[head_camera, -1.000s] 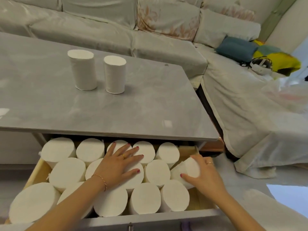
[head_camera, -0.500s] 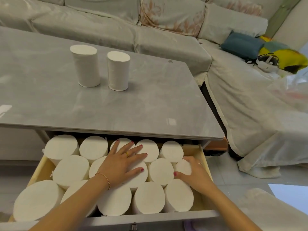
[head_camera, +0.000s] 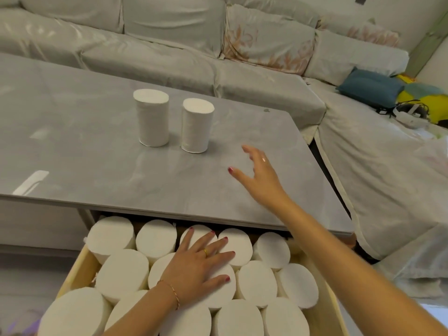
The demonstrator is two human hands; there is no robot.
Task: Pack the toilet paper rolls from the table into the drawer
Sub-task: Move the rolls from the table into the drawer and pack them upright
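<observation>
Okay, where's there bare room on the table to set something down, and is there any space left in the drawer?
The table is bare left of the left roll, and in front of both rolls to its near edge, where the right hand hovers open. The drawer is crowded: upright rolls packed tight under the left hand, only a sliver along its right wall.

White toilet paper rolls [head_camera: 151,122], grey marbled table [head_camera: 97,166] (teal cushion [head_camera: 369,87] on the pale sofa [head_camera: 169,44])
</observation>
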